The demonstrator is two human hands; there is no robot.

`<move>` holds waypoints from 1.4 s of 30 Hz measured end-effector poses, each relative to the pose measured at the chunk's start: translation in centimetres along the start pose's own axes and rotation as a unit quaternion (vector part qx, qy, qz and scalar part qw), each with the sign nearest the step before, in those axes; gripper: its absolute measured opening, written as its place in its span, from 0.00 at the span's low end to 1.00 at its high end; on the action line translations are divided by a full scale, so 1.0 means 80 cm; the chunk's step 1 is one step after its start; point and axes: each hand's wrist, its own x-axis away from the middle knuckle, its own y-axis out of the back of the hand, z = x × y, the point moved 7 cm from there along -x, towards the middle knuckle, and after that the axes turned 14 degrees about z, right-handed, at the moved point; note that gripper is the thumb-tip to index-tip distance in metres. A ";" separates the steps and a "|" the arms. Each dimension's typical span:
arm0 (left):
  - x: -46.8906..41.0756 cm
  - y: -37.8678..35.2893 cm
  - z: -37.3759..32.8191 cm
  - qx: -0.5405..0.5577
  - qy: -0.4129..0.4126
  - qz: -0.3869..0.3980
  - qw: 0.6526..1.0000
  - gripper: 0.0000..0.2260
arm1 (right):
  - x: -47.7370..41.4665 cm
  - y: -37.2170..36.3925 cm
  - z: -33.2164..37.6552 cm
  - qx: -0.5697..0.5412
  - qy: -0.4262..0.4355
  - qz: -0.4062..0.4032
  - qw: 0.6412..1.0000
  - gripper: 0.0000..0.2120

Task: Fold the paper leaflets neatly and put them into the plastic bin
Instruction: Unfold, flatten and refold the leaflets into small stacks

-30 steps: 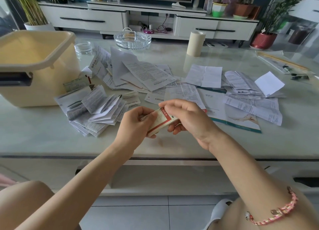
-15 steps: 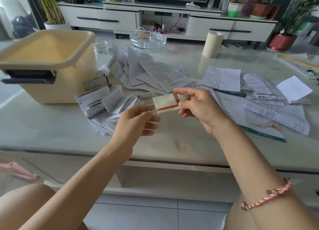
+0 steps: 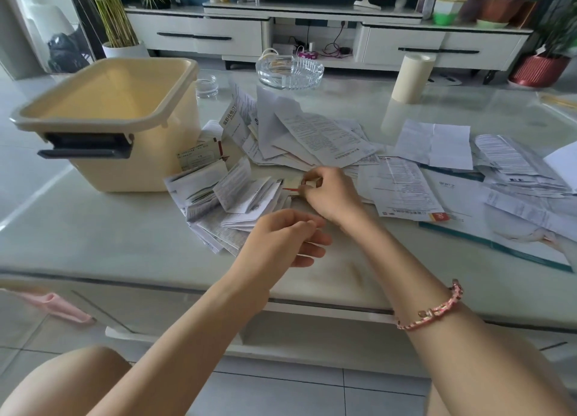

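Observation:
A cream plastic bin (image 3: 103, 103) with a dark handle stands open on the left of the table. A pile of folded leaflets (image 3: 231, 197) lies just right of it. My right hand (image 3: 331, 194) pinches a small folded leaflet with a red edge (image 3: 292, 186) at the right side of that pile, low over the tabletop. My left hand (image 3: 281, 244) hovers nearer to me, fingers loosely curled and holding nothing. Unfolded leaflets (image 3: 315, 134) spread behind the pile, and more sheets (image 3: 434, 144) lie to the right.
A glass ashtray (image 3: 288, 70), a small glass (image 3: 206, 86) and a cream paper roll (image 3: 412, 77) stand at the back of the marble table (image 3: 93, 234). A large teal-edged brochure (image 3: 499, 228) lies at the right. A TV cabinet and potted plants are behind.
My left hand let go of the folded red-edged leaflet. My right hand carried it forward and down to the pile of folded leaflets. The camera view shifted left, toward the bin.

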 end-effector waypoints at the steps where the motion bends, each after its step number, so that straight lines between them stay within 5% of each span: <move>1: -0.001 0.001 0.001 0.001 0.001 -0.001 1.000 0.08 | -0.002 -0.004 0.003 0.037 0.000 0.013 0.999 0.13; 5: -0.006 0.000 0.002 0.000 0.010 -0.003 1.000 0.08 | -0.007 -0.013 0.007 0.096 -0.007 0.021 0.995 0.15; 13: -0.010 -0.008 -0.002 -0.005 0.009 0.002 1.000 0.08 | -0.001 -0.003 0.013 -0.055 0.047 0.065 0.995 0.13; 19: -0.009 -0.016 -0.001 -0.009 0.012 0.010 1.000 0.09 | 0.010 0.055 -0.014 -0.039 0.043 0.000 0.998 0.12; 22: -0.010 -0.023 -0.002 -0.012 0.011 0.024 1.000 0.09 | 0.024 0.091 -0.030 0.052 0.011 -0.004 0.999 0.20; 28: -0.014 -0.033 0.000 -0.023 0.012 0.039 0.999 0.09 | 0.060 0.091 -0.074 0.213 -0.086 0.164 0.959 0.44; 38: -0.020 -0.045 0.005 -0.034 0.010 0.047 0.998 0.09 | 0.076 0.119 -0.086 0.200 -0.039 0.039 0.978 0.13; 42: -0.025 -0.050 0.007 -0.025 0.003 0.035 0.999 0.07 | 0.089 0.134 -0.078 0.129 -0.005 -0.026 0.991 0.10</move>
